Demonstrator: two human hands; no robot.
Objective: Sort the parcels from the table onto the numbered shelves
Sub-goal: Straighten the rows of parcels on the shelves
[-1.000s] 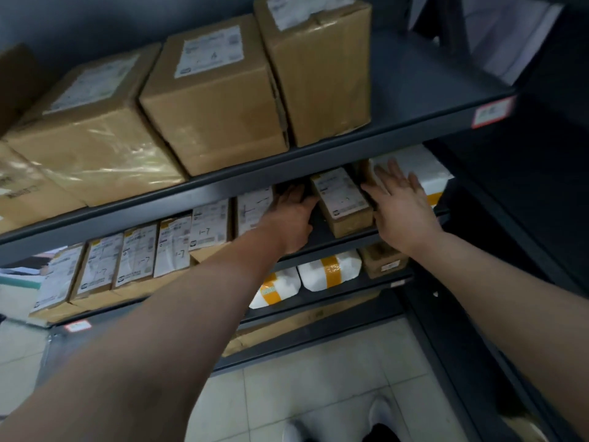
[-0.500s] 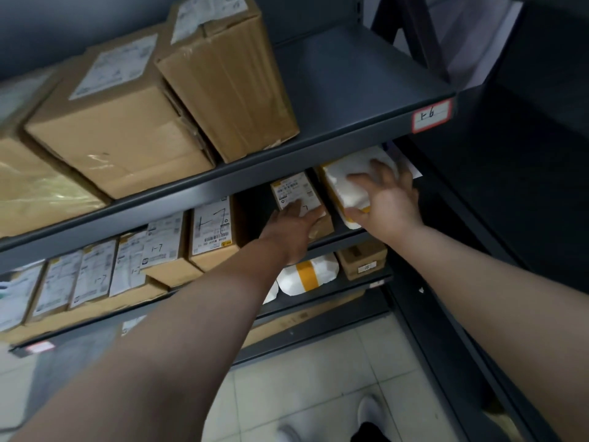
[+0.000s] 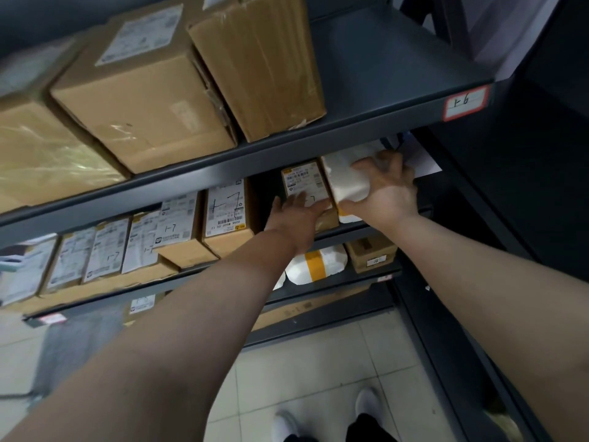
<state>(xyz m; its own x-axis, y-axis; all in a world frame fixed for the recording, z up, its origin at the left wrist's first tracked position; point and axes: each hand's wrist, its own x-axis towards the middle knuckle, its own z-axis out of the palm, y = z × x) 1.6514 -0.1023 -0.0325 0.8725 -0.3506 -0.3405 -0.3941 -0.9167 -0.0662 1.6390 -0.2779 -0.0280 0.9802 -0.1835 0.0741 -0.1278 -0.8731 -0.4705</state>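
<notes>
White parcel (image 3: 346, 181), soft crinkled plastic, is gripped by the right hand (image 3: 387, 193). Left hand (image 3: 296, 218) lies flat on a cardboard box (image 3: 302, 179).

Shelf tag (image 3: 466, 103) "1-6"; box label (image 3: 225, 207) "1-7"

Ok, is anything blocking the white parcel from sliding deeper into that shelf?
Nothing visible does. The right hand grips the white parcel on the shelf, the labelled brown box close beside it under the left hand. The shelf above hides the space behind.
</notes>
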